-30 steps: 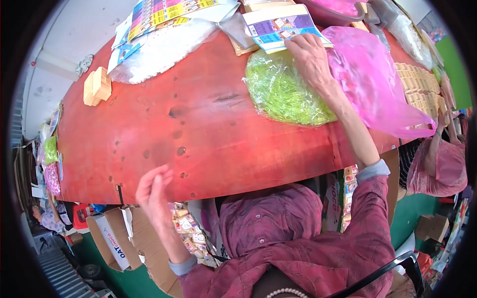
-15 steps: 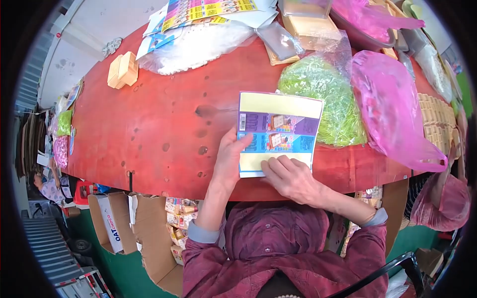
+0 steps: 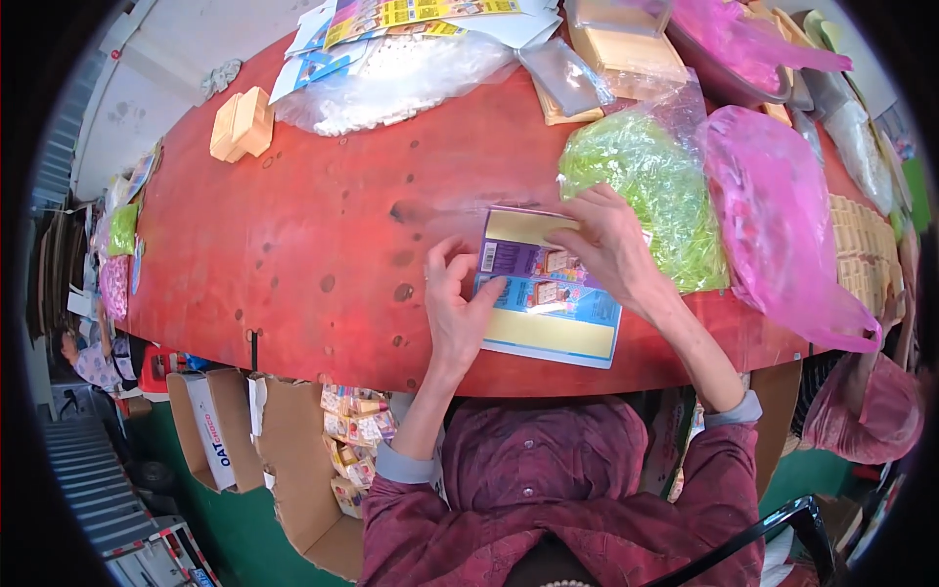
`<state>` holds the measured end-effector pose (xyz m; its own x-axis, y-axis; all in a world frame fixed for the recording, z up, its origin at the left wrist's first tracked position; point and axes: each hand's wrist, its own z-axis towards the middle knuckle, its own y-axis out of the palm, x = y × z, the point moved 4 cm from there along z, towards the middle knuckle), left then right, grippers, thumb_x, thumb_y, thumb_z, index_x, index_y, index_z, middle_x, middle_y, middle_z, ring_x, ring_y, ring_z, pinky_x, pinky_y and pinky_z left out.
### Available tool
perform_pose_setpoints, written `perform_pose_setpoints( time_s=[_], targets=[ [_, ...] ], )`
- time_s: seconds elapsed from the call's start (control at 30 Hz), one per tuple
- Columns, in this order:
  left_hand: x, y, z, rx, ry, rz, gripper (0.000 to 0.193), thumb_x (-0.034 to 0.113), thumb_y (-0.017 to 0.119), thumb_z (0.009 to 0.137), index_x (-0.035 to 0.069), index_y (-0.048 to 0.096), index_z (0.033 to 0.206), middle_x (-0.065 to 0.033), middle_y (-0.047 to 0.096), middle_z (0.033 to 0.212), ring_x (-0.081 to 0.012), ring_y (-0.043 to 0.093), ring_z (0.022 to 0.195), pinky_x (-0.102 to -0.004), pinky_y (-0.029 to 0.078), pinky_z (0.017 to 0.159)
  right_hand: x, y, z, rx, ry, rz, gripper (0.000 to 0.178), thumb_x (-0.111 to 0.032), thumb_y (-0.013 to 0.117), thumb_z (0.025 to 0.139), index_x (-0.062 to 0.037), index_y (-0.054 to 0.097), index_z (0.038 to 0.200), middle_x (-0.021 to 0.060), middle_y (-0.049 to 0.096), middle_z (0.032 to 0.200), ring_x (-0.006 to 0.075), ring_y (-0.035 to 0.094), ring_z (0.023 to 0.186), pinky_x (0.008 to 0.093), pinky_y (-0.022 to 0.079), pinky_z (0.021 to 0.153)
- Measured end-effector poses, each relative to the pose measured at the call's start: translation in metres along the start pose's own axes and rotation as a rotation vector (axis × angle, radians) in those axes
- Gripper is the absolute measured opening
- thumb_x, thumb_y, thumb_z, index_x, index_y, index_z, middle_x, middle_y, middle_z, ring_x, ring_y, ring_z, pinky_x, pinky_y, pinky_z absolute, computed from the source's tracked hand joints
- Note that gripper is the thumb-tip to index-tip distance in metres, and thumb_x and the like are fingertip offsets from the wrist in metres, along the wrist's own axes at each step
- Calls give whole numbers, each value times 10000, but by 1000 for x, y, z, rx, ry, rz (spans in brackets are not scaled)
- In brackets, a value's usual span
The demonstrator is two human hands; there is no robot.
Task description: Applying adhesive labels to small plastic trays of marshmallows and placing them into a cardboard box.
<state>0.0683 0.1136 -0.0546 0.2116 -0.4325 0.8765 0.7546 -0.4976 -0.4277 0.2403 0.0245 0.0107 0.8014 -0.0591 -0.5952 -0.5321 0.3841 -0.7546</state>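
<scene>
My left hand [image 3: 458,305] and right hand [image 3: 608,247] both press a flat printed card [image 3: 548,303] on the red counter [image 3: 293,235], neither grip closed around it. Just right of it, a clear bag [image 3: 646,186] holds green shreds beside a pink bag [image 3: 778,220] whose contents I cannot tell.

A flat printed card [image 3: 548,293], yellow at its top and bottom edges with purple and blue picture panels across the middle, lies face up on the red worktop [image 3: 293,245], close to the worktop's near edge. It sits slightly askew, its right side just beside a clear bag of green shreds [image 3: 650,186], both hands resting on it.
</scene>
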Motion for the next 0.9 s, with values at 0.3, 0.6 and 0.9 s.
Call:
perform_pose_setpoints(
  time_s=[0.3,0.6,0.9],
  targets=[
    [23,-5,-4,-243,-388,-661,226,24,638,781,-22,588,996,-20,631,848,-57,557,758,-191,439,711,15,-4,-24,32,395,700,180,-149,613,842,27,642,867,-18,584,681,15,484,623,194,387,531],
    [46,-8,-17,-269,-458,-710,172,27,680,750,-11,627,909,-38,652,837,-61,573,715,-186,453,682,15,-2,-40,231,316,455,163,-106,640,786,13,631,897,57,600,774,134,546,690,257,426,598],
    [67,-7,-18,-323,-309,-586,134,56,651,789,-27,639,893,-3,612,747,-53,547,682,-185,429,619,-60,-1,-54,292,-238,-12,322,-34,704,593,-27,622,904,69,566,894,258,502,867,367,441,698]
  ],
)
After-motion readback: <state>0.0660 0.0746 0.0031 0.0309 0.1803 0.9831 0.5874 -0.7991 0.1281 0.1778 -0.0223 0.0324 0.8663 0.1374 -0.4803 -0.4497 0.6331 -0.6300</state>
